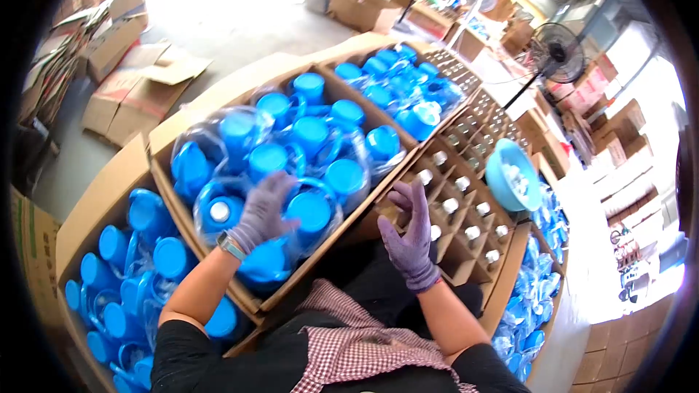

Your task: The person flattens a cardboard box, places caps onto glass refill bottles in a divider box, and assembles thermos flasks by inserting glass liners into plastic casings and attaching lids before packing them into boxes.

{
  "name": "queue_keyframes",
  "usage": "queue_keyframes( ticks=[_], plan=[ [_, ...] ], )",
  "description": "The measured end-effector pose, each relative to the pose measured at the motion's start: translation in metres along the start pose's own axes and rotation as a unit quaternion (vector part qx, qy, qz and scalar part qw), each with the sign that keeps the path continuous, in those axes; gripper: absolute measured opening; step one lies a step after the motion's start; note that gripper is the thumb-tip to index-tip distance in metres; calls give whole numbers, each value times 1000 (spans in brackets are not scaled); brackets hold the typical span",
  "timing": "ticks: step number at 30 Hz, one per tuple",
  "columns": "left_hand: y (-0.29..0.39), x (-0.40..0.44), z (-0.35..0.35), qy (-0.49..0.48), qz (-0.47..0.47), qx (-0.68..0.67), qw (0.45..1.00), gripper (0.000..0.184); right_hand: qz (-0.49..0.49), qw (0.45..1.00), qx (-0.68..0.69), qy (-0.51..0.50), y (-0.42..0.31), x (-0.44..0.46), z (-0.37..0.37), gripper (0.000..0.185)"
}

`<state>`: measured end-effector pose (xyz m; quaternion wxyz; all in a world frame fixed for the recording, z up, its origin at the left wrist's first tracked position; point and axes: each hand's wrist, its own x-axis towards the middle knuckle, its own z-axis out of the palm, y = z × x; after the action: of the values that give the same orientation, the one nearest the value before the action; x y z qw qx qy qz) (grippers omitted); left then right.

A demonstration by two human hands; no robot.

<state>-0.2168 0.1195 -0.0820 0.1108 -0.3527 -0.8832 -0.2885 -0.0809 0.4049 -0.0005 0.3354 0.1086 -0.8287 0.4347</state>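
Note:
My left hand (263, 211), in a purple glove with a watch at the wrist, is over a carton (335, 236) of blue plastic cups with handles. Its fingers are apart and reach toward a blue cup (309, 212); whether they touch the clear plastic wrap is hard to tell. Just left of it, a white cap (220, 211) shows inside another blue cup. My right hand (411, 240), gloved alike, is raised with fingers spread and nothing in it. It is at the near left side of a divided carton (460, 247) holding white-capped bottles (451, 206).
More cartons of blue cups stand at the left (120, 284), behind (386, 87) and at the right (520, 313). A light-blue basin (502, 182) with small white pieces rests on the divided cartons. Beyond are a black fan (557, 51) and flattened cardboard (138, 87).

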Motion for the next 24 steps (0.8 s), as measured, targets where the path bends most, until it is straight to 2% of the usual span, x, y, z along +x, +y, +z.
queue_keyframes(
  ticks=[1,2,5,8,10,12,13,14,15,16,18,19,22,24],
  plan=[
    [17,6,12,-57,24,35,997,91,30,999,1,25,2,-2,-12,89],
    [32,13,22,-115,45,70,990,97,54,998,-7,31,6,-9,-23,88],
    [37,39,62,-284,-42,126,950,97,97,994,-55,-8,21,-42,-44,86],
    [48,62,59,-329,-67,108,936,95,155,985,-63,-43,50,-87,-49,84],
    [63,65,51,-280,-107,106,948,91,153,980,-108,-65,49,-100,-52,79],
    [79,70,23,-235,-145,124,953,89,62,992,-94,-58,54,-100,-53,66],
    [58,61,23,-181,-140,145,963,93,95,990,-82,-63,53,-101,-56,55],
    [45,58,-5,-181,-169,29,969,92,72,988,-123,-66,54,-97,-60,50],
    [39,56,-33,-140,-193,25,971,87,127,988,-80,-38,58,-107,-59,56],
    [19,46,-50,-30,-160,60,985,84,174,985,-4,-19,64,-115,-60,64],
    [-4,34,-79,108,-257,152,948,90,179,984,19,-14,60,-114,-62,67],
    [-16,27,-84,91,-316,205,922,93,178,984,12,-29,56,-116,-64,66],
    [-53,-9,-58,-86,-408,214,883,98,163,986,8,-39,56,-108,-61,65],
    [-62,-33,-26,-246,-363,365,822,106,157,987,6,-42,55,-107,-57,64]
  ],
)
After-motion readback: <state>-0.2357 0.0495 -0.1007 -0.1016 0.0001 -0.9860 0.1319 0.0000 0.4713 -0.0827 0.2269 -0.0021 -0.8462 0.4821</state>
